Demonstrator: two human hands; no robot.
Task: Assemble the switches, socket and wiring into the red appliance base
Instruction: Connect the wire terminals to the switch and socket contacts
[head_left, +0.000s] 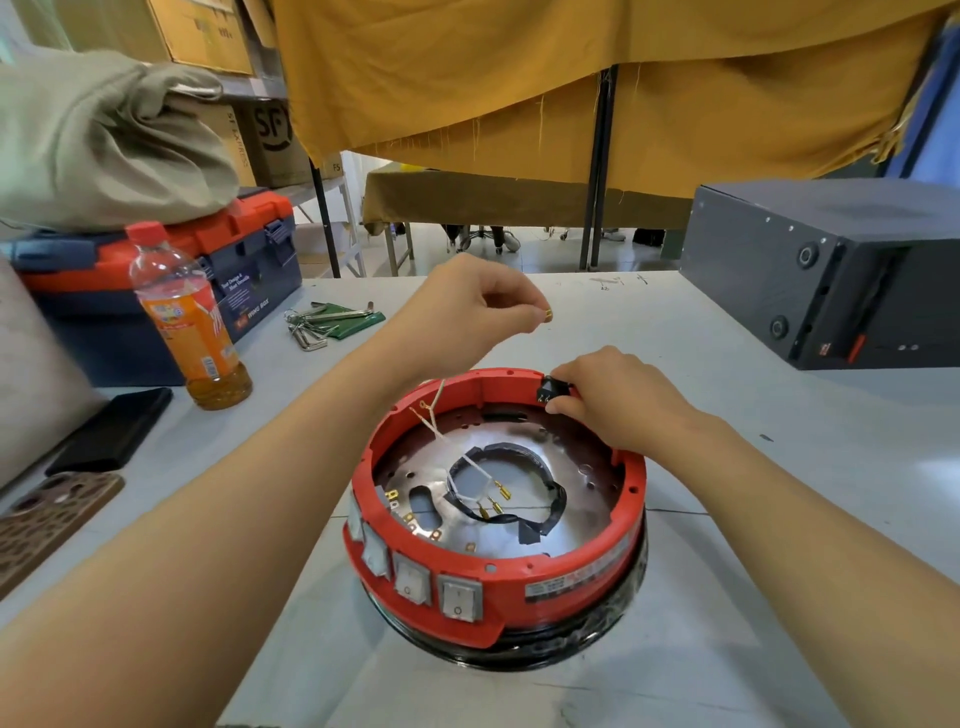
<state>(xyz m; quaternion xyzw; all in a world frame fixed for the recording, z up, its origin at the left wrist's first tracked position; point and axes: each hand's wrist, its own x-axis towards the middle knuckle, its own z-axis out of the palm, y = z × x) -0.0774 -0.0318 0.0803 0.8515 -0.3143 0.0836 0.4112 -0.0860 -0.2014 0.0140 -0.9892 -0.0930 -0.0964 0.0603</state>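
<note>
The right hand covers most of the black socket at the red base's far rim, so its seating cannot be judged. The brass piece pinched by the left hand is too small to identify. Label print on the base is blurred. The patterned phone is cut off at the left edge.

We see both bare forearms reach forward from the bottom corners, converging toward the middle. Our left hand hovers raised, wrist bent, fingers curled, thumb and forefinger pinching a small brass terminal. Our right hand sits lower and nearer, knuckles up, its fingertips curled in a grip on a small black socket. The two hands stay apart, not touching.
</note>
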